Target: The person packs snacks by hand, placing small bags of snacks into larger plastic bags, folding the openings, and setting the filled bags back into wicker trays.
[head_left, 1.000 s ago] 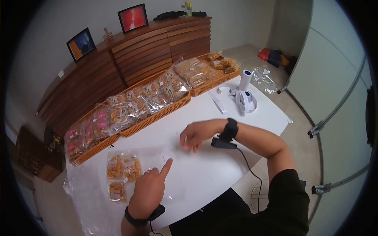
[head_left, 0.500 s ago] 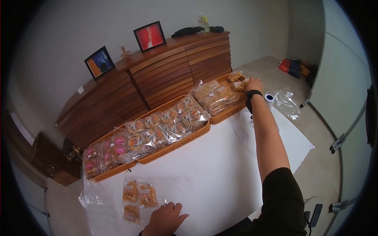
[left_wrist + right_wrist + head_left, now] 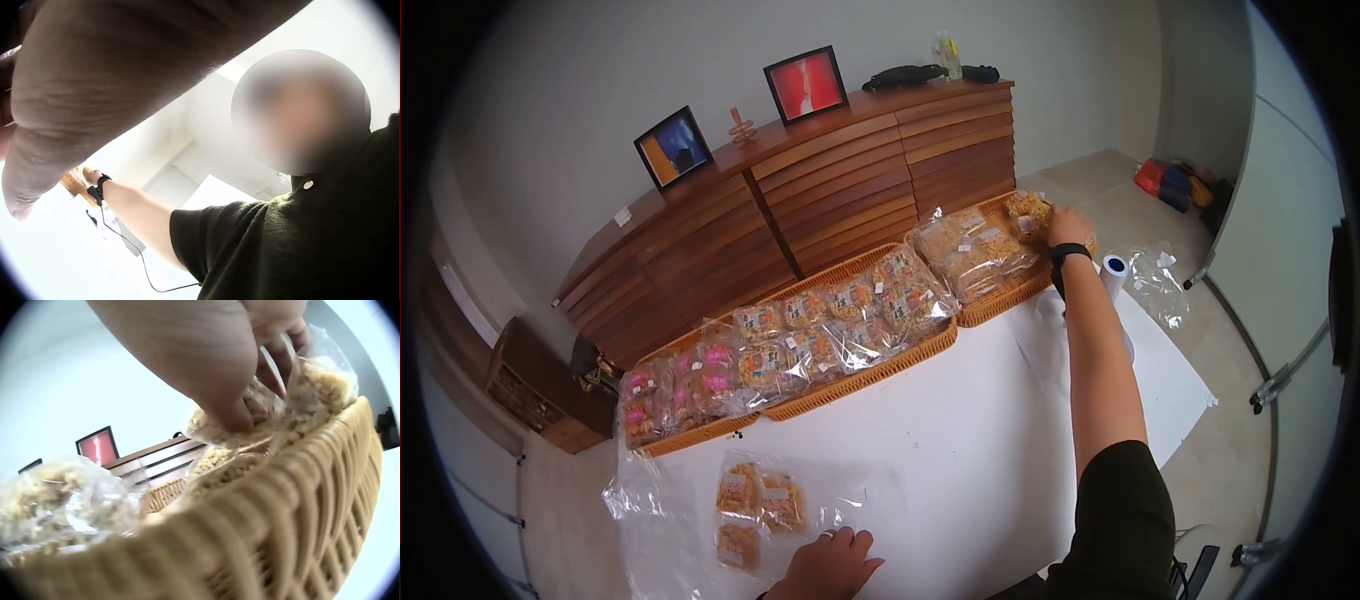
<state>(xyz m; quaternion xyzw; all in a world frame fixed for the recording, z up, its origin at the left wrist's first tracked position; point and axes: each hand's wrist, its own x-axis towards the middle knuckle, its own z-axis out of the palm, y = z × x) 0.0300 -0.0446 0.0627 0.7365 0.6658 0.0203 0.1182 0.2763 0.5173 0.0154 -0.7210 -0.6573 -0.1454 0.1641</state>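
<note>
At the far end of the right-hand wicker basket [image 3: 1010, 302], my right hand [image 3: 1069, 227] reaches in among packets of crumbly golden snack. In the right wrist view, its thumb and fingers pinch one clear-wrapped snack packet [image 3: 265, 411]; another packet [image 3: 319, 390] leans on the rim beside the fingers. My left hand [image 3: 828, 566] rests low on the white table [image 3: 960, 480], fingers loosely bent, at the edge of a large clear plastic bag [image 3: 862, 497]. Three labelled snack packets [image 3: 781, 503] lie in that bag, just left of the hand.
More wicker baskets [image 3: 870, 372] full of bagged snacks line the table's back edge. A white roll [image 3: 1113, 272] stands near my right forearm, with crumpled clear plastic [image 3: 1157, 285] beyond it. Behind runs a wooden sideboard [image 3: 840, 170] with two framed pictures.
My right hand has gone from above the table's middle to the far right basket and now grips a packet there. My left hand no longer points; its fingers have bent. The head view has shifted.
</note>
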